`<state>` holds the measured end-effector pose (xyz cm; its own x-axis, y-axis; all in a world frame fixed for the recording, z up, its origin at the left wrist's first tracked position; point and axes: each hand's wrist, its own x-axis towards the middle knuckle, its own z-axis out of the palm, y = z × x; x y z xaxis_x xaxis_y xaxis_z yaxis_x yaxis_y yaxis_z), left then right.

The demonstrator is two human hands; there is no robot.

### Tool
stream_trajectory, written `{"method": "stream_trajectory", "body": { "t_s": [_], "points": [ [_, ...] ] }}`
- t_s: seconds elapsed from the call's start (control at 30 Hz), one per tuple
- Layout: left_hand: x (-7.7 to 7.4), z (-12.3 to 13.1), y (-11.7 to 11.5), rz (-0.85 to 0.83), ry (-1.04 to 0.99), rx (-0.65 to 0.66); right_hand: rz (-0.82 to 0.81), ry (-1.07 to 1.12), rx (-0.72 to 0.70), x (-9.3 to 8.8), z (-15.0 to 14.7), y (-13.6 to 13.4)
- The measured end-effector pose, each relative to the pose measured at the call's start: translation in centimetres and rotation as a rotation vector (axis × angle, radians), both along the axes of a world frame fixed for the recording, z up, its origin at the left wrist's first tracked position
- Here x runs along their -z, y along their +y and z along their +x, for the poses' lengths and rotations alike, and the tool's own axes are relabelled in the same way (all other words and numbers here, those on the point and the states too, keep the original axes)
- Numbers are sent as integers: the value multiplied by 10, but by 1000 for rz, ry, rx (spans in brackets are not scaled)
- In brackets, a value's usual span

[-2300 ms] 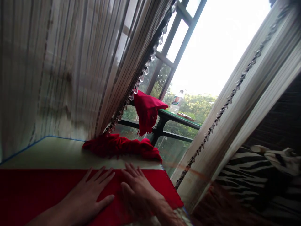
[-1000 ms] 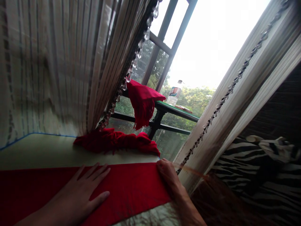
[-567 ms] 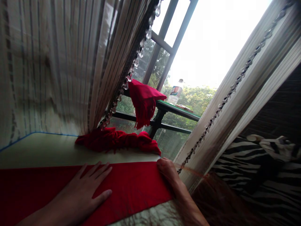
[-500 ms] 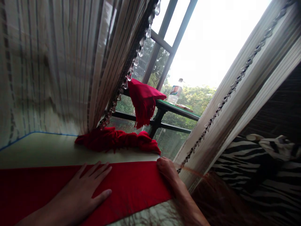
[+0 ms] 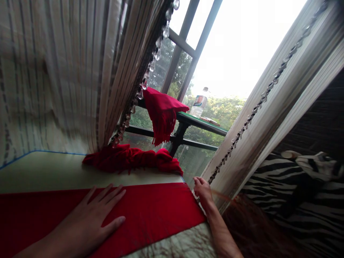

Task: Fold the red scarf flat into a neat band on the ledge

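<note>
A long flat red cloth (image 5: 158, 204) lies over the pale green surface (image 5: 53, 172). My left hand (image 5: 94, 215) rests flat on it with the fingers spread. Just past the cloth's right end is my right hand (image 5: 202, 190), its fingers curled together; whether anything is between them is too small to tell. Behind the flat cloth, a bunched red cloth (image 5: 134, 157) sits along the back edge of the surface. Another red cloth (image 5: 163, 111), with fringes, hangs over the window rail.
A clear bottle (image 5: 199, 104) stands on the green-topped window ledge (image 5: 199, 123). Striped curtains with bead trim hang at left (image 5: 80, 71) and right (image 5: 258, 118). Zebra-striped fabric (image 5: 285, 182) lies at the right.
My right hand has moved right, off the corner of the flat red cloth. My left hand stays spread on the cloth. The view has shifted slightly.
</note>
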<state>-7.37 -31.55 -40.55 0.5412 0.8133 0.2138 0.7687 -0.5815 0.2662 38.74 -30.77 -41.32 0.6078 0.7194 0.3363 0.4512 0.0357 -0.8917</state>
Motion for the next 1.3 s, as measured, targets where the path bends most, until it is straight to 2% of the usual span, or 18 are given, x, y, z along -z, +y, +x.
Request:
{"method": "stream_trajectory", "body": {
  "t_s": [0.13, 0.3, 0.43, 0.7, 0.93, 1.13, 1.23, 1.3],
  "points": [
    [5, -1, 4, -26, 3, -10, 121, 310, -24, -5, 6, -5],
    [17, -2, 13, -21, 1, 7, 228, 534, -106, -14, 2, -12],
    [23, -4, 14, 37, -42, 9, 250, 640, -129, -17, 0, -13],
    [15, -1, 12, -29, 36, -9, 215, 718, -53, -9, 5, -7],
    [16, -3, 13, -31, 21, 14, 200, 636, 88, -3, 15, -7],
    [7, -1, 7, -51, 32, -1, 159, 382, 115, -3, 13, -5],
    [5, -2, 5, -43, 15, 14, 122, 163, 61, -10, 3, -5],
    [0, -2, 1, -53, 18, 18, 81, 8, -60, -17, -17, -5]
  ]
}}
